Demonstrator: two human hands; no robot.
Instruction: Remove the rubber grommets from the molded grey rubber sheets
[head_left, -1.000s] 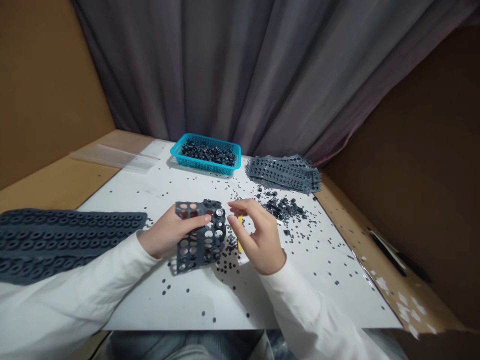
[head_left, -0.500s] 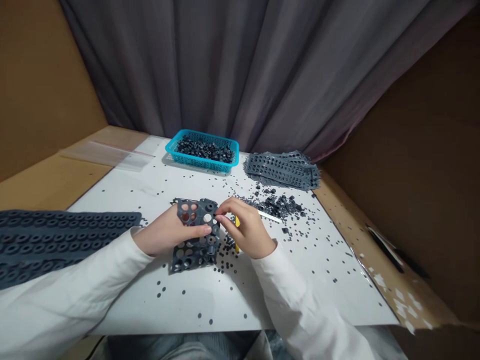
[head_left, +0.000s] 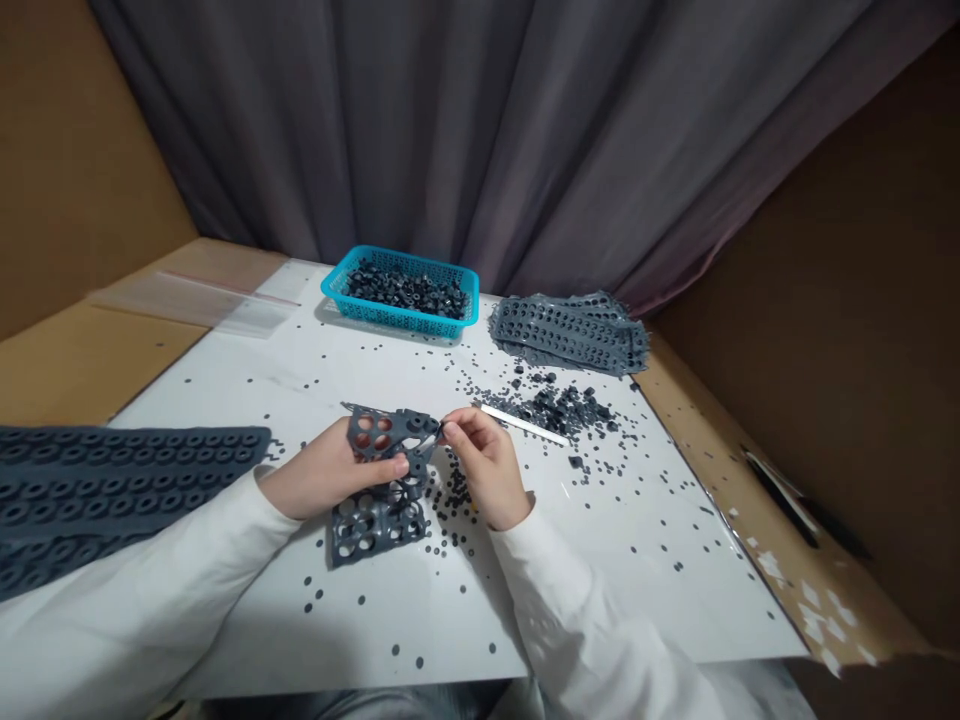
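Observation:
My left hand (head_left: 326, 468) grips a dark grey rubber sheet (head_left: 375, 530) full of round holes, thumb on top and the other fingers behind it. Rubber rings still sit along the sheet's right part. My right hand (head_left: 486, 462) is closed in a pinch on a small rubber ring (head_left: 441, 428) at the sheet's right edge, and the rubber there is stretched toward it. The ring is partly covered by the fingertips. Just beyond my right hand lies a white stick (head_left: 525, 425), with a heap of small black rubber parts (head_left: 570, 408) beside it.
A blue basket (head_left: 401, 320) filled with black parts stands at the back. Perforated sheets (head_left: 570, 335) are stacked at the back right, and ringed sheets (head_left: 135, 470) lie at left. Tiny discs are scattered over the white table (head_left: 262, 630). Clear plastic bags (head_left: 202, 300) lie at back left.
My right hand has pulled slightly outward from the sheet, and the rubber at its edge now stretches. The yellow object beside my right hand has become almost hidden. The view has shifted a little.

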